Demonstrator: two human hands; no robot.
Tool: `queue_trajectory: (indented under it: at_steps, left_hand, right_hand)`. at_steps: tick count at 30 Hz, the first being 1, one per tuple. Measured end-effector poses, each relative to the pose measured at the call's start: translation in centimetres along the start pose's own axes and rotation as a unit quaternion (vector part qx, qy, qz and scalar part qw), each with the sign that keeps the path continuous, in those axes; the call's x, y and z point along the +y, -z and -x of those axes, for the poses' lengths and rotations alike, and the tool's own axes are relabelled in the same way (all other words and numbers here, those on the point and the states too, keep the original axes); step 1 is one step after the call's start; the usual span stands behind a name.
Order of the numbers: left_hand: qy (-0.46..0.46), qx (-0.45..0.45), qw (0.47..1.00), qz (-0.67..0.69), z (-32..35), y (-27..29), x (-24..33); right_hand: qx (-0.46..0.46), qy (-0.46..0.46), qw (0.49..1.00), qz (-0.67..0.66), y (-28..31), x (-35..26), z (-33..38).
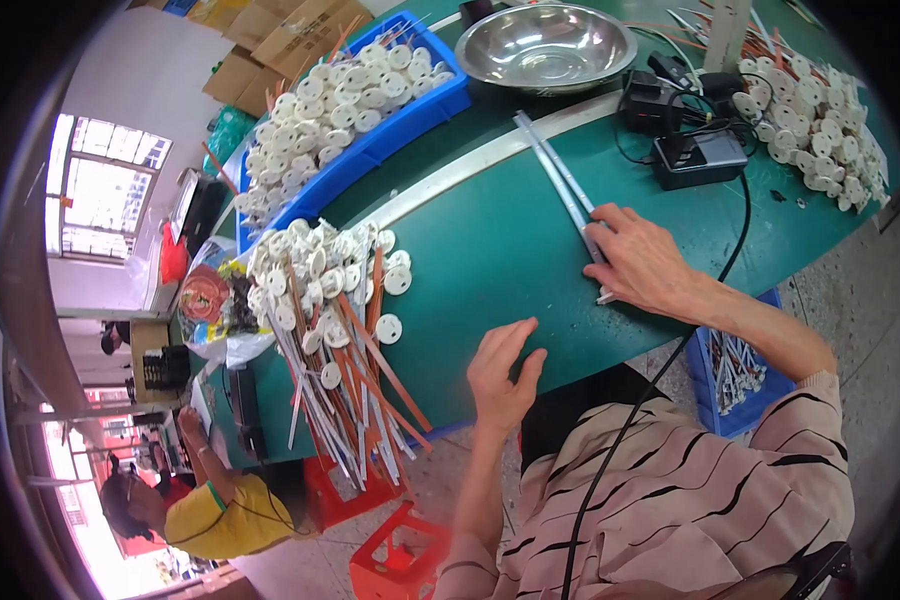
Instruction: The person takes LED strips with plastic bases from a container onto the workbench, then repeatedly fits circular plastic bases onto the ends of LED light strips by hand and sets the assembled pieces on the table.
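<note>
Hands stand apart on the near side of a shiny, round, shallow steel basin [550,40], which is the landmark here. Nearest below the basin lie two long, narrow, silver-grey strips [547,162], close together at the far end, with the right hand [630,260] on their near end. Its fingers and thumb are bent and drawn fairly narrow over the strips; whether they pinch them or only press down, I cannot tell. Farther below the basin and slightly to its left, the left hand [505,370] is held with thumb and fingers spread, holding nothing, near the edge of a smooth green counter [460,270]. Left of the basin stands a long blue plastic tray [370,155] heaped with flat, round white discs [340,110]. Below and left of the basin, a loose pile [315,280] of similar discs joins a bundle of thin brown and grey strips [370,410] reaching past the counter's edge. Right of and below the basin sits a black-and-grey boxy device [700,160] with a black cable; farther right is another pile of white discs [815,130].
</note>
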State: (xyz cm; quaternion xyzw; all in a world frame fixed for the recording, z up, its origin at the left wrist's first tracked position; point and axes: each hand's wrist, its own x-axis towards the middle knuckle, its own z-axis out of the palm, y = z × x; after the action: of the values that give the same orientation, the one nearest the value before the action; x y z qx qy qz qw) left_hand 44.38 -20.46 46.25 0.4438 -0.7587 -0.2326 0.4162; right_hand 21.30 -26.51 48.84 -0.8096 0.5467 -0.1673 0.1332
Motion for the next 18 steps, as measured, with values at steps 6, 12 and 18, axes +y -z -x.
queue_trajectory:
  at_steps: [6,12,18]
  left_hand:
    - [-0.002,0.013,1.000,0.014,0.1,-0.1,-0.3]
    - [0.007,0.018,0.999,0.029,0.6,0.2,-0.6]
    - [0.018,0.013,0.999,0.040,0.5,0.1,-0.4]
  right_hand:
    - [0.012,-0.030,0.998,0.050,1.9,-1.3,-0.4]
    - [0.054,0.190,0.978,-0.069,3.0,-3.7,-4.7]
    - [0.041,0.337,0.922,-0.188,0.6,-12.1,-13.8]
